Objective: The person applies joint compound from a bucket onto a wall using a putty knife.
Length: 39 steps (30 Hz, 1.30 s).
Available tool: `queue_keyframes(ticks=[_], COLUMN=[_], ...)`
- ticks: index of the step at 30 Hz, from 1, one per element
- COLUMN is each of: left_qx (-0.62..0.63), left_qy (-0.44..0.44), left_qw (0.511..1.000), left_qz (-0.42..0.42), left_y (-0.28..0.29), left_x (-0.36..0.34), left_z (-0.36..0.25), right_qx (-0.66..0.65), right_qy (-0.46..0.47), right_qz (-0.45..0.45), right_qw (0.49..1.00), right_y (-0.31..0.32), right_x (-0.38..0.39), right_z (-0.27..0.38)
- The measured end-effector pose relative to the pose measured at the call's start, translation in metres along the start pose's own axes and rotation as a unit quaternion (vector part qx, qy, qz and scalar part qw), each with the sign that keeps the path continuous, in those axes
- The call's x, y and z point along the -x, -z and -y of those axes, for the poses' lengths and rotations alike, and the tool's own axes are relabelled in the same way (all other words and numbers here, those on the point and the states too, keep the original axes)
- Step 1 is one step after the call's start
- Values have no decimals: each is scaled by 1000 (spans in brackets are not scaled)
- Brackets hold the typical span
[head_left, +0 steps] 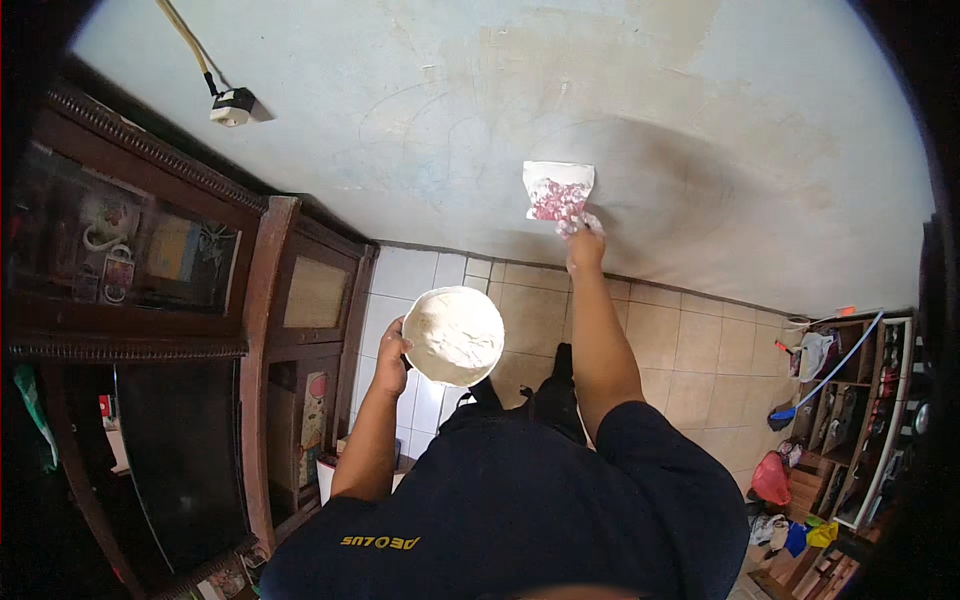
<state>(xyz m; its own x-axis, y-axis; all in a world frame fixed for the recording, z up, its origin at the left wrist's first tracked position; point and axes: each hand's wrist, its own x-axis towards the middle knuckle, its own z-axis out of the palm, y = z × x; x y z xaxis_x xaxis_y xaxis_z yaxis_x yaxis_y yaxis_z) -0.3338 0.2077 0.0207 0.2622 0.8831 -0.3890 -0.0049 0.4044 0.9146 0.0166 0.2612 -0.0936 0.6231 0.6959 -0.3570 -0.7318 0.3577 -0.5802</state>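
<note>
My left hand [394,352] grips the rim and side of a round white tub [446,378], its fingers partly hidden behind it. Thick white paste [455,335], like wall putty, lies inside with a rough surface. My right arm reaches forward, and my right hand [582,238], smeared with white, is closed on a wide putty scraper [558,190]. The scraper's reddish part is spotted with white paste. Its broad white edge is at the wall [430,130], which shows pale beige patches and faint curved marks.
A dark wooden cabinet [262,260] with glass panels stands along the left. From a yellowish cable hangs a white socket [232,108] by the wall. At right, a shelf rack [850,420] holds many items, with a red bag [771,478] and cloths nearby. Tiles [700,345] cover the floor.
</note>
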Motion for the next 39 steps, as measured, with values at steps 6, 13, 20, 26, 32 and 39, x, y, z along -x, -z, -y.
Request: queue_keyframes(ticks=[6, 13, 20, 26, 32, 39], left_qx=[8, 15, 0, 11, 25, -3], left_qy=[7, -3, 18, 17, 18, 8], left_qw=[1000, 1000, 1000, 1000, 1000, 1000], left_qz=[-11, 5, -1, -5, -1, 14], left_y=[-1, 0, 6, 7, 3, 1], left_x=[6, 0, 5, 5, 0, -9], left_z=[-6, 6, 5, 3, 6, 13], right_qx=[15, 369, 260, 22, 32, 159], right_qy=[128, 235, -8, 77, 145, -5], right_qz=[75, -61, -153, 41, 124, -59], right_qw=[989, 897, 953, 996, 981, 986], right_y=[-102, -99, -18, -80, -155, -28], right_x=[22, -31, 30, 25, -9, -42], right_z=[102, 92, 5, 74, 109, -30])
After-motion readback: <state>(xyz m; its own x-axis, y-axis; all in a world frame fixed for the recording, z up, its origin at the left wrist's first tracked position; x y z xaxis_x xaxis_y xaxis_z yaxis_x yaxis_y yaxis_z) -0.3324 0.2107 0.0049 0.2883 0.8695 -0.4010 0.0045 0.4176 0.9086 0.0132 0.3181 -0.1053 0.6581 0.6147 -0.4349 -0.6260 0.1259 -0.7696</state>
